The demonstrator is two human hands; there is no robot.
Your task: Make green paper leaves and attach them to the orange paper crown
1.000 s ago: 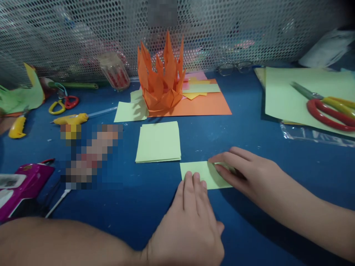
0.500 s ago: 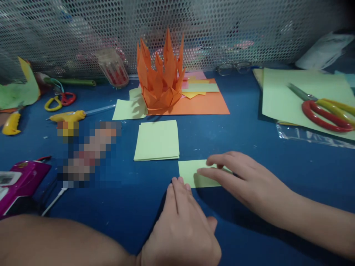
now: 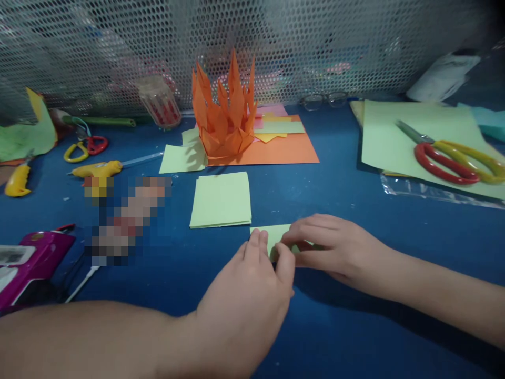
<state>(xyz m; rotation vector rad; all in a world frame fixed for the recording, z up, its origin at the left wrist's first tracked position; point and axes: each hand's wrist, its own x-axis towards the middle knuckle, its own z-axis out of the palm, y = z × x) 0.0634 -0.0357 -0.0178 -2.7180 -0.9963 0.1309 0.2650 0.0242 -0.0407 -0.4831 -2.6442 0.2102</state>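
Observation:
A small light-green paper (image 3: 279, 230), which looks folded into a strip, lies on the blue table in front of me, partly covered by my hands. My left hand (image 3: 252, 284) rests over its left end, the fingers close together and pressing on it. From the other side my right hand (image 3: 335, 242) curls its fingers and thumb about the paper's right part. The fingertips of both hands nearly meet. Just behind, to the left, sits a stack of square green papers (image 3: 221, 200). A spiky folded orange paper piece (image 3: 226, 118) stands farther back.
Scissors (image 3: 445, 155) lie on green sheets (image 3: 379, 131) at the right. On the left are a yellow glue gun (image 3: 98, 169), another pair of scissors (image 3: 84, 147), a yellow-handled cutter (image 3: 18, 179) and a magenta device (image 3: 43, 268). A jar (image 3: 160, 102) and eyeglasses (image 3: 323, 100) are by the mesh panel (image 3: 276, 37).
My left hand has moved up and onto the paper's left end, its thumb now by the right hand. My right hand has lowered and closed its fingers about the paper.

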